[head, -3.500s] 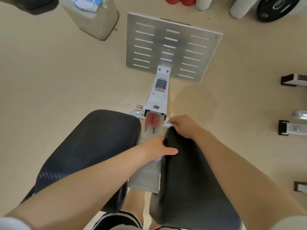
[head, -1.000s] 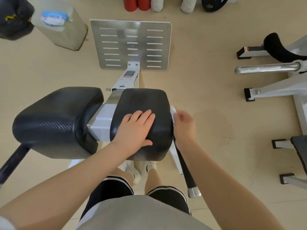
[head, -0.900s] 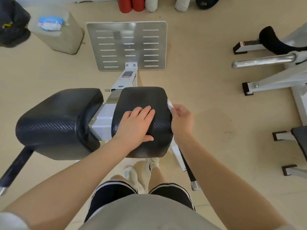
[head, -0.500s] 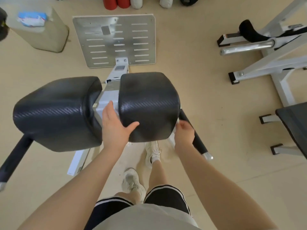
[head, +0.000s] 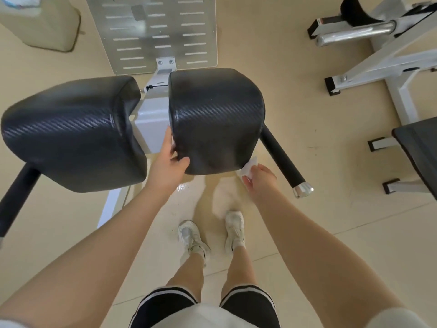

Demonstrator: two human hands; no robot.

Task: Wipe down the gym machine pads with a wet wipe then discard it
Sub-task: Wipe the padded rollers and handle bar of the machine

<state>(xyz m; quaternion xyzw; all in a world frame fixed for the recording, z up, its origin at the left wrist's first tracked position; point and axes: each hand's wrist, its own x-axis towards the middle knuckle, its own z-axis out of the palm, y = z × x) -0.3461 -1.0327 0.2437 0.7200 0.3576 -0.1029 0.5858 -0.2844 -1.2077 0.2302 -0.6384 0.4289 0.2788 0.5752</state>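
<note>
Two hands at the near edge of the right black textured pad, a white wipe pinched below its corner.

The left hand (head: 168,165) grips the near-left corner of the right black carbon-weave vinyl pad (head: 214,117), thumb on its front face and fingers tucked into the gap beside the white metal frame block (head: 151,121). The right hand (head: 259,177) is closed on a crumpled white wet wipe (head: 248,168), which touches the pad's near-right lower corner. The left matching black pad (head: 71,131) lies just beside it across the frame block. A black foam-covered handle bar with a chrome cap (head: 282,159) slants out toward the near right, close to the right hand. Open beige floor (head: 307,233) spreads beneath, around the white sneakers (head: 192,237). A beige bin (head: 45,22) stands far left beside the slotted steel footplate (head: 160,31); its contents are cut off by the frame edge.
</note>
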